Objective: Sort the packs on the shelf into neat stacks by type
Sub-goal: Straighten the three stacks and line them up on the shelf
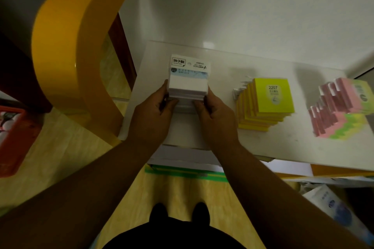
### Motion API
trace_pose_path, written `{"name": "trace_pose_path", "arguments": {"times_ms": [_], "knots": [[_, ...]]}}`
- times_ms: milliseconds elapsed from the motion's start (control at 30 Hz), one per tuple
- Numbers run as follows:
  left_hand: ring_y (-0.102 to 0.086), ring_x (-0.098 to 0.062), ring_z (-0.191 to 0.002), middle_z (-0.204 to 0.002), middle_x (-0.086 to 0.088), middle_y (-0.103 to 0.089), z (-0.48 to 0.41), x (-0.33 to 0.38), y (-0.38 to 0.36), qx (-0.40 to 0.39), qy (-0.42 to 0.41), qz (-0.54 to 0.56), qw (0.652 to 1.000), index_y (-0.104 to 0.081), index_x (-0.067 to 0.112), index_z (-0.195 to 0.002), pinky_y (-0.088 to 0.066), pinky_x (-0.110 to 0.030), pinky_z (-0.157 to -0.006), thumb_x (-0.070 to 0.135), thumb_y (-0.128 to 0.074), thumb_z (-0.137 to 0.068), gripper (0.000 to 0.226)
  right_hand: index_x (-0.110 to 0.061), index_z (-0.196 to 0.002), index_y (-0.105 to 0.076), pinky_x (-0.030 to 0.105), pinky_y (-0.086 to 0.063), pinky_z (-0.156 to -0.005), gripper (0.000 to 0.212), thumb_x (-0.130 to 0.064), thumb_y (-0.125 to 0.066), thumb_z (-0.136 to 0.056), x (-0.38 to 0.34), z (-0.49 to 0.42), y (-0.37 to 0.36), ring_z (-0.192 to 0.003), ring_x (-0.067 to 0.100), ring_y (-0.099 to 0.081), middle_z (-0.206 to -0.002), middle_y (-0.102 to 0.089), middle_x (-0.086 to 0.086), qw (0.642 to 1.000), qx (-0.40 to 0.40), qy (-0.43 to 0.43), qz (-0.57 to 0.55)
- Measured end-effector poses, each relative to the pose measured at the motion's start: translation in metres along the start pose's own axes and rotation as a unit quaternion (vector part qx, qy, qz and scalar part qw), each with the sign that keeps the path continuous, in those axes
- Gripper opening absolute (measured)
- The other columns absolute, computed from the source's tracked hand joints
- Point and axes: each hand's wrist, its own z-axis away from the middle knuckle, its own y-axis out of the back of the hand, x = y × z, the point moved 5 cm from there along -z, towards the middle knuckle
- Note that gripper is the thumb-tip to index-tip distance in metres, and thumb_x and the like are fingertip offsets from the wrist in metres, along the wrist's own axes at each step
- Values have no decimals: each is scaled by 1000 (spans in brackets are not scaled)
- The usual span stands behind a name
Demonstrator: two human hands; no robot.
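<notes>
Both hands are working on the tall stack of white paper packs with printed header cards (pixel 188 85), which is standing at the left end of the glossy white shelf board (pixel 283 147). The left hand (pixel 155 111) is gripping the stack's left side with thumb and curled fingers, and the right hand (pixel 214 111) is gripping the right side the same way, so the two are squeezing the packs square between them. Whether the stack is resting fully on the shelf or being lifted slightly is hard to tell. Near the middle of the shelf, well apart from the white stack, the pile of bright yellow square note packs with a round "2207" label (pixel 267 103) is sitting, already gathered by type but stepped, each layer slipping toward the front-left. At the right end, the fanned pile of pink and pale green note packs (pixel 340 107) is leaning in a staircase and looks the least tidy. Judging from this, the sorting by type appears largely done, with three separate groups; what seems left is the neatening, namely finishing the white stack and then squaring up the yellow and pink piles.
</notes>
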Motion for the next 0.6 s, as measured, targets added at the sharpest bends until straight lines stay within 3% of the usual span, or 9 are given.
{"name": "trace_pose_path", "arguments": {"times_ms": [133, 300, 500, 600], "knots": [[-48, 11, -117, -135, 13, -58, -7, -1, 1, 2, 13, 22, 1000, -43, 32, -147, -36, 0, -95, 30, -56, -98, 50, -24, -152, -41, 23, -45, -106, 56, -30, -59, -99, -1, -7, -6, -126, 2, -54, -140, -60, -6, 999, -12, -12, -28], [-50, -6, -128, -143, 10, -52, -7, -13, -7, -88, 50, 7, 995, -22, 34, -154, -41, -27, -106, 40, -65, -91, 76, -24, -158, -24, 24, -46, -104, 78, -33, -67, -94, 4, -7, -8, -128, 7, -55, -145, -56, -5, 997, -73, -29, 21], [-55, -10, -124, -137, 6, -58, -7, -16, -4, -76, 45, -35, 995, -33, 34, -150, -40, -22, -100, 40, -65, -92, 67, -28, -151, -41, 8, -37, -85, 64, -32, -68, -93, -2, -9, -1, -116, 10, -60, -133, -65, -3, 993, -78, -5, 88], [-56, -7, -118, -132, 10, -61, -5, -12, -3, -59, 44, -22, 997, -42, 37, -144, -38, -11, -90, 41, -66, -91, 58, -26, -148, -46, -5, -32, -74, 59, -32, -67, -94, -5, -6, 0, -113, 6, -56, -129, -67, -2, 994, -59, -3, 93]]}}
